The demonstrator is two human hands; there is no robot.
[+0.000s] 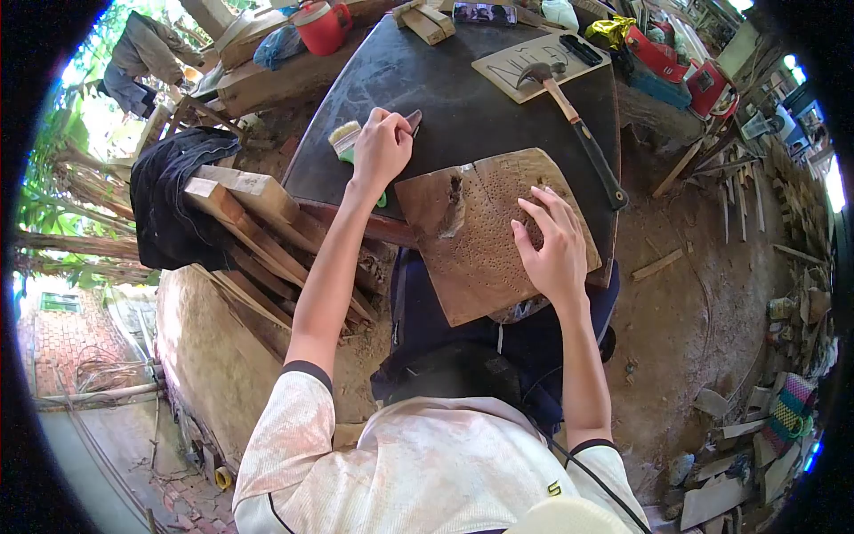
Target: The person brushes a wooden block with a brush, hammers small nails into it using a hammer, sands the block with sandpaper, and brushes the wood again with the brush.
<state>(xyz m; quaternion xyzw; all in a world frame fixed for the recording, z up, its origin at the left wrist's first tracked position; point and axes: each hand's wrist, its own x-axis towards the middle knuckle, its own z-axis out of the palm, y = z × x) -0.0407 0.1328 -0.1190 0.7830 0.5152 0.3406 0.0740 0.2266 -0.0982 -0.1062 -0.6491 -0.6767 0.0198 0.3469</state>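
My left hand [382, 149] is closed above the dark table, its fingers wrapped round a small dark pointed tool [414, 119], of which only the tip shows. Beneath that hand and wrist lies a paintbrush [343, 139] with pale bristles and a green handle, partly hidden. My right hand [553, 245] rests flat with fingers spread on a brown wooden board [485, 240]. Many small holes dot this board, and a rough dark hollow marks its upper left. The board overhangs the near table edge above my lap.
A hammer [583, 142] lies on the table [427, 71], its head over a lettered sign [507, 71]. A phone [485, 13] and wood block [427, 24] sit at the far edge. Stacked planks [258, 209] stand left, near a red jug [322, 28]. Another person [147, 58] is far left.
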